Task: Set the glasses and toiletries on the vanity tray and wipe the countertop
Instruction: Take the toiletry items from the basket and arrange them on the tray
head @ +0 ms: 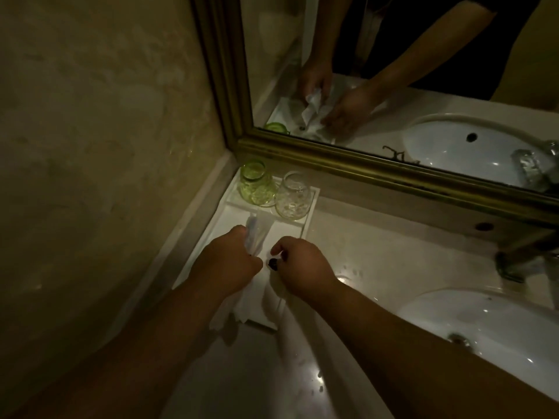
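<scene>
Clutching white packet (252, 237), left hand (225, 263) closed.

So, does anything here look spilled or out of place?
Yes. Water drops lie on the countertop beside the sink, not yet wiped. A white cloth hangs over the near edge of the tray. The two glasses stand neatly at its far end.
</scene>
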The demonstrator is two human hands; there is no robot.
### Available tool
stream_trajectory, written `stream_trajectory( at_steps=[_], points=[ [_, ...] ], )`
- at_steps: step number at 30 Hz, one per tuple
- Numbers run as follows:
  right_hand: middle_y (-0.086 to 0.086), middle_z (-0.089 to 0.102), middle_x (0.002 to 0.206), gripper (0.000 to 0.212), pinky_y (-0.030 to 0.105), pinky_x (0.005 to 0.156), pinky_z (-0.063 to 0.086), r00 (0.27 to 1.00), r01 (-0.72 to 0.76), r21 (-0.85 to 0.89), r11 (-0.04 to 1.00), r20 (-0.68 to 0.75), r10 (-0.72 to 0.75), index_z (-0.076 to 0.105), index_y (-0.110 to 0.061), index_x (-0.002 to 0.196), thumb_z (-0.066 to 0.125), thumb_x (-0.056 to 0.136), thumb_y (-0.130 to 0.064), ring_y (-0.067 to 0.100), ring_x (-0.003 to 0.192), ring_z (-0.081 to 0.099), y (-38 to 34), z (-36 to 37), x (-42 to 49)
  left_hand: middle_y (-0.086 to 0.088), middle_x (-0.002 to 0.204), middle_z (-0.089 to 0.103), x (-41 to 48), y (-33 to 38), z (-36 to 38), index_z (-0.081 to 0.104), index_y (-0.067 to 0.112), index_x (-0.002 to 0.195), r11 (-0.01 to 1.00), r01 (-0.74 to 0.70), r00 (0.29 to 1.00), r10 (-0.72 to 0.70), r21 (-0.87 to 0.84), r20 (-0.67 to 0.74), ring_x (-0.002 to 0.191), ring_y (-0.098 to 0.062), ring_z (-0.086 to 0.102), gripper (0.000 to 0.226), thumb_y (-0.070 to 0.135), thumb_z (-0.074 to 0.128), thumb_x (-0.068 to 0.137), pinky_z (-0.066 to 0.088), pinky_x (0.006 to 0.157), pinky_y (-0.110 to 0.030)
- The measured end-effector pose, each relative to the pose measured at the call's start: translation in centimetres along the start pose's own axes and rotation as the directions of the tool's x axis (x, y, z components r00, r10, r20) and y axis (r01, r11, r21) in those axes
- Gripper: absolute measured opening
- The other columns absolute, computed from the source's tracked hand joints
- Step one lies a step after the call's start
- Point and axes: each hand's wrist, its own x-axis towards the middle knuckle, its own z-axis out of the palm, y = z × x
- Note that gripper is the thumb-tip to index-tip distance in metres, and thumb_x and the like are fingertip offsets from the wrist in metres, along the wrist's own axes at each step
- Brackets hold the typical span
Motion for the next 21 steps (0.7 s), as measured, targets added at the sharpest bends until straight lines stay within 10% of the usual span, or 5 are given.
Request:
stream_trajectory(
  at_steps=[7,15,21],
  points=[
    [0.004,0.062,0.120,0.038,0.036,0.087,0.044,0.971,0.199,-0.489,0.849,-0.016,-0.237,0.065,-0.020,0.129,0.054,0.092,-0.019,0.027,0.107,0.053,1.1,0.2,-0.5,0.011,0.080,0.050,0.4,-0.9,0.9,0.045,0.031,0.102,1.000,-0.009,1.000,0.010,-0.019,0.019,0.068,-0.009,0.051,0.037,0.039,0.071,0.077,0.034,0.051,-0.026],
    [0.004,0.064,0.113,0.035,0.040,0.084,0.045,0.886,0.453,-0.559,0.694,0.200,-0.418,0.065,-0.016,0.111,0.053,0.081,-0.030,0.027,0.098,0.058,1.5,0.2,-3.7,0.006,0.095,0.053,1.2,-0.9,1.1,0.047,0.029,0.104,0.999,-0.003,1.000,0.004,-0.037,0.023,0.080,-0.020,0.053,0.039,0.037,0.072,0.076,0.038,0.063,-0.031],
    [0.010,0.050,0.150,0.049,0.045,0.114,0.032,0.932,0.358,-0.612,0.705,0.187,-0.311,0.057,-0.013,0.135,0.050,0.092,-0.037,0.029,0.135,0.047,1.8,-0.8,-0.5,0.005,0.094,0.055,1.8,-0.2,1.0,0.047,0.028,0.107,1.000,0.004,1.000,-0.004,-0.014,0.024,0.078,-0.019,0.056,0.040,0.038,0.071,0.077,0.038,0.058,-0.030]
  ],
)
